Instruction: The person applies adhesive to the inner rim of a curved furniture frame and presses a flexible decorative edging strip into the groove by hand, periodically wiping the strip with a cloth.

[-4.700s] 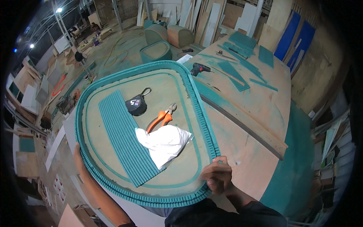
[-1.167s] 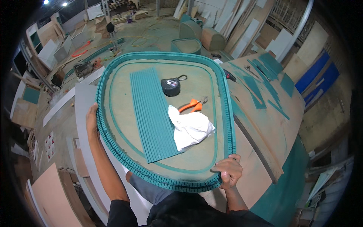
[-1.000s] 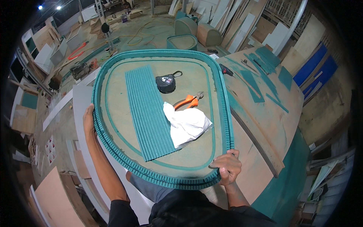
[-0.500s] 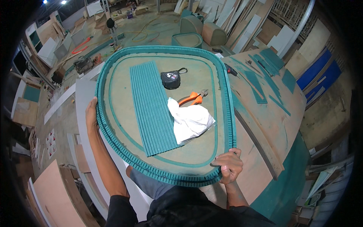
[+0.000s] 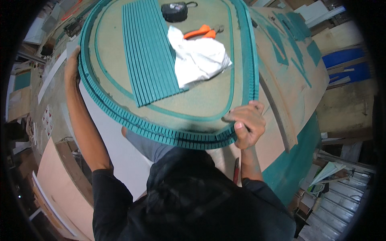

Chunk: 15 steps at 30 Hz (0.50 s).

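Between my hands is a large rounded tray-like panel [image 5: 161,131] with a beige face and a raised green rim cut by many slots. My left hand [image 5: 72,64] grips the rim's outer left side; its fingertips are partly hidden behind it. My right hand [image 5: 248,122] is closed over the near right corner, thumb on the outside. On the panel lie a grooved green sheet [image 5: 148,56], a crumpled white plastic bag [image 5: 201,60] overlapping the sheet's edge, orange-handled pliers [image 5: 197,33] and a black tape measure [image 5: 174,13] with a carabiner.
At the right, a wooden worktop [image 5: 271,154] carries green offcuts [image 5: 277,45] and a long wooden strip [image 5: 281,120]. A red-handled cutter [image 5: 236,172] lies beside my right forearm. A pale board [image 5: 128,160] lies below the panel. Boards [image 5: 54,180] stand at the lower left.
My view has tipped down toward my body, so panel and hands sit higher in the picture. The red-handled cutter has come into sight. Both hands keep their hold; the items stay on the panel.
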Available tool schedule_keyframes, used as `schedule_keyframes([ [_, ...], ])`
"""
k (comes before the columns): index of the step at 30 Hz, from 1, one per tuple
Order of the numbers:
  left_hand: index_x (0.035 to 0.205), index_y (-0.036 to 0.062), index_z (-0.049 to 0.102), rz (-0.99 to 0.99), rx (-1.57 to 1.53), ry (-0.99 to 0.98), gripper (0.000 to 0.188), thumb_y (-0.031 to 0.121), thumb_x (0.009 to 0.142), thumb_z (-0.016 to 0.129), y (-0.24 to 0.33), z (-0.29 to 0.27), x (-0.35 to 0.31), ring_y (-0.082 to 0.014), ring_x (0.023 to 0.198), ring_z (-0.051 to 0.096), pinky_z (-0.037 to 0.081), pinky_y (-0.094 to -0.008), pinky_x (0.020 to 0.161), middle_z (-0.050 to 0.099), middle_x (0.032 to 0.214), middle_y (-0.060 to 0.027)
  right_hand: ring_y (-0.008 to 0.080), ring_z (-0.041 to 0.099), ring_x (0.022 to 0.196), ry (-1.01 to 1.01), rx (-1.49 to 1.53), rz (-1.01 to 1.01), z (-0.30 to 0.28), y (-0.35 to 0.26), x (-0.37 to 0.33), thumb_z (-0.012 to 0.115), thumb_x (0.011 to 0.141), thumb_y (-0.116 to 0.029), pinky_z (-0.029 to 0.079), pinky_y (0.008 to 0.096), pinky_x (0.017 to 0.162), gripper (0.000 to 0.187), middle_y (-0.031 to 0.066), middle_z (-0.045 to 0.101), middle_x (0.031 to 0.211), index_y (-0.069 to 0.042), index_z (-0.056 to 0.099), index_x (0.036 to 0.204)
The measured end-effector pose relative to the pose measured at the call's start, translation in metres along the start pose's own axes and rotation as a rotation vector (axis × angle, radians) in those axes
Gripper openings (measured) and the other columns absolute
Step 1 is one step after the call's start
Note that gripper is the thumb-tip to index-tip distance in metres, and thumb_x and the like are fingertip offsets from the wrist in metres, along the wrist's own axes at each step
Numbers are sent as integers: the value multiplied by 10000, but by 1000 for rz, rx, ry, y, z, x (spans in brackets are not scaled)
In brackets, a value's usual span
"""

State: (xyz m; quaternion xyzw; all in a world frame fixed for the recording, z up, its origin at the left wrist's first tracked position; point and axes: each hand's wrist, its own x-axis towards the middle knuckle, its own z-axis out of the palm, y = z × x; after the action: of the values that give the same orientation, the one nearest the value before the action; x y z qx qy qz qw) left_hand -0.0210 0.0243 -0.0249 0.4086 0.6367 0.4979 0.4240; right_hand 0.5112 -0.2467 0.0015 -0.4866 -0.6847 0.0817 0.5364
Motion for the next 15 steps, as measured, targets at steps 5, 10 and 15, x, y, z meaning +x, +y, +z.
schedule_keyframes([
  [5,1397,-35,600,4,113,-16,600,448,1043,564,-4,-28,27,-279,1362,508,300,-390,1176,586,1446,-196,194,695,748,-172,43,-41,-10,1,3,654,881,-330,336,423,982,259,17,739,733,-126,789,796],
  [10,1403,16,620,-31,170,-3,585,470,1040,558,3,-19,19,-287,1396,472,267,-409,1190,585,1462,-155,184,699,891,-498,-30,-27,-44,-9,23,805,835,-327,340,422,1007,215,16,758,852,-123,797,905],
  [15,1342,-7,653,176,248,258,559,449,1021,624,27,-25,-23,-235,1269,594,458,-380,1044,658,1345,-145,170,657,970,-786,-16,-45,-54,-8,41,863,809,-360,368,385,982,243,-18,752,960,-165,813,944],
])
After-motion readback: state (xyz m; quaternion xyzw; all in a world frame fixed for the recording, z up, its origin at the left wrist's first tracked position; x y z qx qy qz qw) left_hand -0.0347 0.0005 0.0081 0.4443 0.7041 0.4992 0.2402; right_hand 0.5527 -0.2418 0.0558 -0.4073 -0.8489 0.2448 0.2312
